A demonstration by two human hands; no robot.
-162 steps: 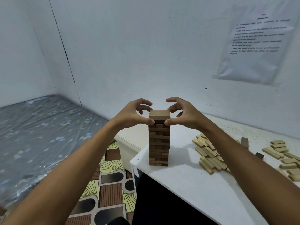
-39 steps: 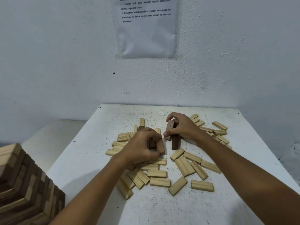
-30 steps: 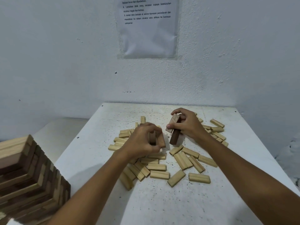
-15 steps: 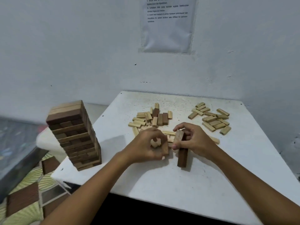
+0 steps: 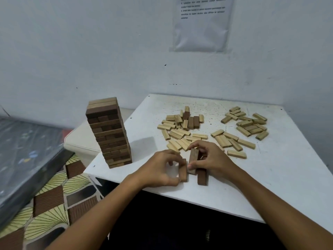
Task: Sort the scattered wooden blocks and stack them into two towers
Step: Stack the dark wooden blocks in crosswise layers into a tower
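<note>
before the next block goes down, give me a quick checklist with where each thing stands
1. Left hand grips a brown block: ok.
2. Right hand pinches a second brown block: ok.
3. Third brown block flat on the table: ok.
4. Three blocks side by side and flush: not ok.
5. Finished tower apart from both hands: ok.
6. Tower's footing at the table corner: cannot tell.

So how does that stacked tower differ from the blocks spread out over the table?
The tower is upright, neatly layered and mostly dark brown; the scattered blocks lie flat, loose, in jumbled heaps, and are mostly pale. The tower stands at the table's left corner, the scattered blocks further right. Both are the same kind of wooden blocks.
</note>
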